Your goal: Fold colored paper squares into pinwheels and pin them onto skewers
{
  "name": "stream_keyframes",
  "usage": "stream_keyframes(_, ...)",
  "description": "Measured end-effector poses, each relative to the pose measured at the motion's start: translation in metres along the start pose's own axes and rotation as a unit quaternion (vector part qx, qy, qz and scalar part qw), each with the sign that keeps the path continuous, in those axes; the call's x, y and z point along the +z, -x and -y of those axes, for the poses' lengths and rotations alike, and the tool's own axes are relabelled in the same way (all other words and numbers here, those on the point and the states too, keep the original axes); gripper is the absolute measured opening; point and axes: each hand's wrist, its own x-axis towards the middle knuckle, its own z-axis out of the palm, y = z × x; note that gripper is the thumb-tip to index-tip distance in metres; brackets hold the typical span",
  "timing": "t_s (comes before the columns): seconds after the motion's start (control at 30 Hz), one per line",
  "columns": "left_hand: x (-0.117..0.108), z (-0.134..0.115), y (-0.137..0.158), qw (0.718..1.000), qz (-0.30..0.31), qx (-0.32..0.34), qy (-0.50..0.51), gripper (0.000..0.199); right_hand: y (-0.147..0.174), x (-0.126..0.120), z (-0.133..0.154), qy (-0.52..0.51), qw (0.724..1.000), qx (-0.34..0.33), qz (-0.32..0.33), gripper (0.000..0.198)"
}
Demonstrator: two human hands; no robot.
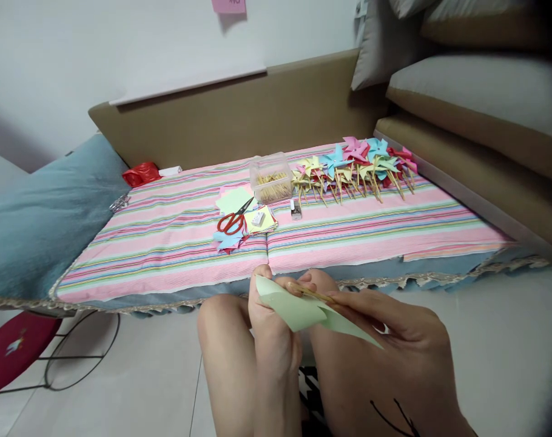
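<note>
Left hand (269, 331) pinches light-green paper (303, 312) over the knees; right hand (385, 328) holds a thin stick (310, 293) against it. Finished pinwheels (355, 164) lie in a row on the striped bed cover (371, 224); this one looks unassembled, paper stack (244, 209) left.

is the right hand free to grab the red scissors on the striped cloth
Probably not as things stand: the right hand pinches a thin stick against the green paper. The scissors lie uncovered ahead.

Two bare forearms without sleeves, left hand (272, 321), right hand (394, 331) with thin black line marking near wrist, bare knees
</note>
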Motion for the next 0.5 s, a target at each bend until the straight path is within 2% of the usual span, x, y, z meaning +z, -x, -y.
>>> stream_keyframes(0.2, 0.000, 0.000, 0.002, 0.999, -0.026, 0.009, -0.036, 0.033, 0.003, -0.001, -0.009, 0.046, 0.998, -0.040, -0.022, 0.012)
stream_keyframes(0.33, 0.000, 0.002, 0.002, 1.000, -0.019, 0.007, -0.002, 0.037, 0.003, -0.001, -0.014, 0.068, 0.995, -0.070, -0.019, 0.011)
stream_keyframes(0.5, 0.004, 0.003, 0.004, 0.997, -0.015, 0.014, 0.069, 0.032, 0.005, -0.002, -0.018, 0.069, 0.989, -0.128, -0.021, 0.018)
